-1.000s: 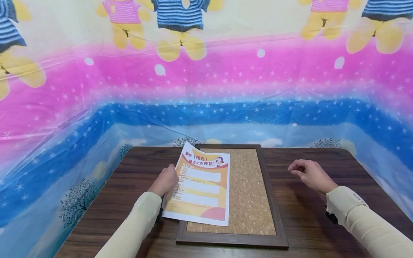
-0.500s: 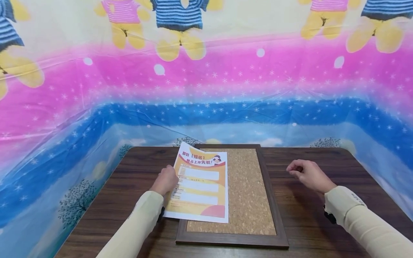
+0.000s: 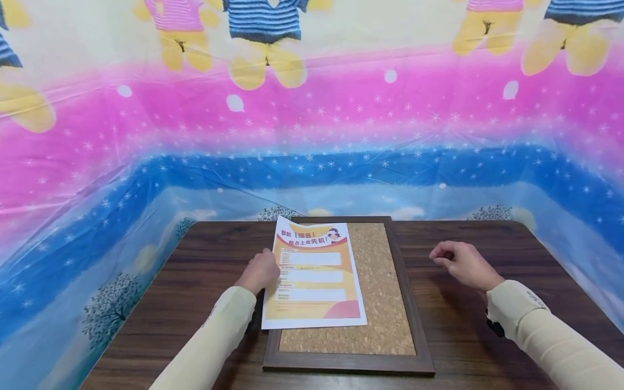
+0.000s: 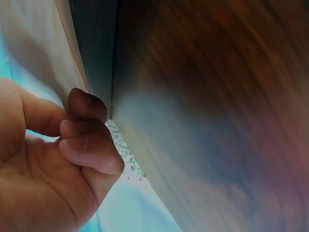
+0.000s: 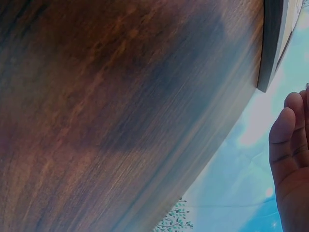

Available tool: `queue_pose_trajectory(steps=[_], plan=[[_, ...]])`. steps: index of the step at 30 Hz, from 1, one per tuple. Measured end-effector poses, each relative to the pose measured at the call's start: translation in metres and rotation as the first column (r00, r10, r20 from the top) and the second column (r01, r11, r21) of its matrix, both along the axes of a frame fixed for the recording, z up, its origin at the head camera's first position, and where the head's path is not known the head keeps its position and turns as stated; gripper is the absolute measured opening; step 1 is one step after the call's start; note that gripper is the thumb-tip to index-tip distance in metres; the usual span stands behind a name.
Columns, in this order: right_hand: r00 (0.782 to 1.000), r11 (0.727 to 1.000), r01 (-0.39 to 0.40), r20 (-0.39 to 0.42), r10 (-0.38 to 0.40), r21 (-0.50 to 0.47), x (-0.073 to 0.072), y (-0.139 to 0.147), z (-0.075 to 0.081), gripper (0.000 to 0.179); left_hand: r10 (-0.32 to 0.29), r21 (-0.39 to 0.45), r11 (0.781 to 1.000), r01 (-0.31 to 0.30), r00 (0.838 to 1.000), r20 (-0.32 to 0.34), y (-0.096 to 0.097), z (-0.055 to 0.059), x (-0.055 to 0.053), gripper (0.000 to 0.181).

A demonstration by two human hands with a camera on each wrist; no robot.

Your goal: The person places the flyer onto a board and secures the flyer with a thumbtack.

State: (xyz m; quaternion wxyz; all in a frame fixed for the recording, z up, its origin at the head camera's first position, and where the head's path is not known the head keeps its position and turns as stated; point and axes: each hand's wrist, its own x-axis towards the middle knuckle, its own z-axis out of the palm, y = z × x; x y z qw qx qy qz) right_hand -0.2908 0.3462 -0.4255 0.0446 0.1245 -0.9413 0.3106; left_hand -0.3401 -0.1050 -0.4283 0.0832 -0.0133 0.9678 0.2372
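Observation:
My left hand [image 3: 260,271] pinches the left edge of a printed flyer [image 3: 312,276], orange and white with red lettering across its top. In the left wrist view the thumb and curled fingers [image 4: 89,145] meet at the paper's edge. The flyer hangs over the left part of a cork board [image 3: 385,303] with a brown frame, covering much of the cork and some of the left frame side. Off to the right of the board, my right hand [image 3: 465,265] hovers over the table with its fingers loosely bent and nothing in them.
A dark wood-grain table [image 3: 190,292] carries the board, which lies near its middle. Close behind and around the table hangs a printed cloth backdrop [image 3: 312,124] in pink, blue and cream. A dark band [image 3: 494,325] shows at the right cuff.
My left hand and the flyer first shift slightly left, then move right, bringing the sheet further over the cork. The flyer sits straighter now. My right hand stays almost still.

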Motion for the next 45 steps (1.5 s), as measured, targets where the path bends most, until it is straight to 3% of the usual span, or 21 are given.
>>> queue_pose_trajectory(steps=[5, 12, 25, 29, 33, 39, 45], plan=[[1.0, 1.0, -0.016, -0.01, 0.016, -0.012, -0.003, -0.003, 0.001, 0.01, -0.076, -0.019, 0.997, 0.076, 0.997, -0.013, 0.007, -0.003, 0.005, 0.05], [0.999, 0.999, -0.039, -0.012, 0.039, -0.018, -0.005, -0.009, 0.003, 0.01, -0.108, -0.078, 0.991, 0.106, 0.994, -0.032, 0.013, -0.004, 0.007, 0.048], [0.995, 0.996, -0.089, -0.049, 0.089, 0.006, -0.018, -0.023, 0.008, 0.012, -0.21, -0.071, 0.976, 0.205, 0.976, -0.056, 0.021, -0.003, 0.016, 0.032], [0.993, 0.995, -0.097, -0.062, 0.097, -0.003, -0.021, -0.03, 0.009, 0.013, -0.244, -0.076, 0.968, 0.239, 0.966, -0.08, 0.024, -0.004, 0.019, 0.036], [0.992, 0.994, -0.108, -0.06, 0.107, -0.023, -0.024, -0.035, 0.01, 0.012, -0.25, -0.091, 0.966, 0.241, 0.962, -0.106, 0.025, -0.004, 0.021, 0.037], [0.994, 0.993, -0.107, -0.033, 0.105, -0.04, -0.028, -0.04, 0.01, 0.012, -0.211, -0.09, 0.975, 0.203, 0.974, -0.083, 0.023, -0.002, 0.02, 0.028], [0.996, 0.995, -0.087, -0.039, 0.085, -0.048, -0.037, -0.048, 0.013, 0.009, -0.259, -0.113, 0.962, 0.248, 0.961, -0.095, 0.03, -0.002, 0.021, 0.031]])
